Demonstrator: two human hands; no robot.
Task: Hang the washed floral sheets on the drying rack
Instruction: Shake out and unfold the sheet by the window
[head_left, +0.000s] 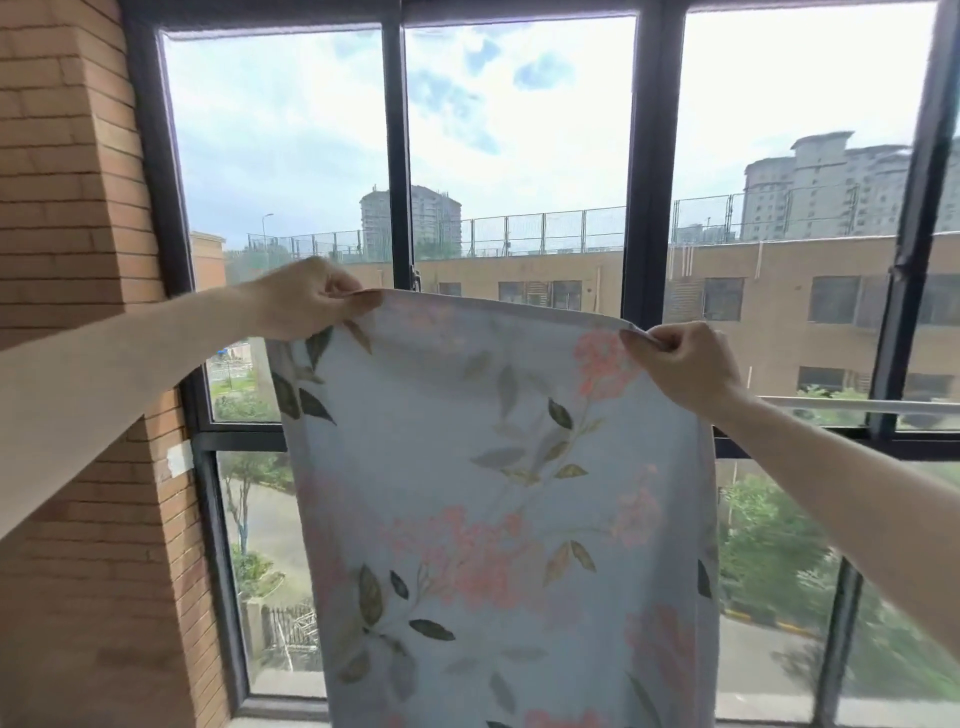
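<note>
Here, a person holds up a pale blue floral cotton sheet (498, 493), printed with pink blossoms and green leaves, in front of a large dark-framed window (397, 156). The left hand (304, 299) pinches the sheet's upper left corner between thumb and curled fingers, so that grip is closed on the fabric. The right hand (685, 364) pinches the upper right corner the same way, a little lower than the left, its grip also closed on the fabric. Between the two hands the top hem runs taut with a slight downward slope to the right. Below the hem the sheet hangs straight down in front of the window's middle panes and reaches the bottom edge of the view. A thin white horizontal rail (857, 402) shows to the right of the sheet, behind the right wrist, level with the window's lower crossbar. A red-brown brick wall (78, 208) stands to the left of the window.
</note>
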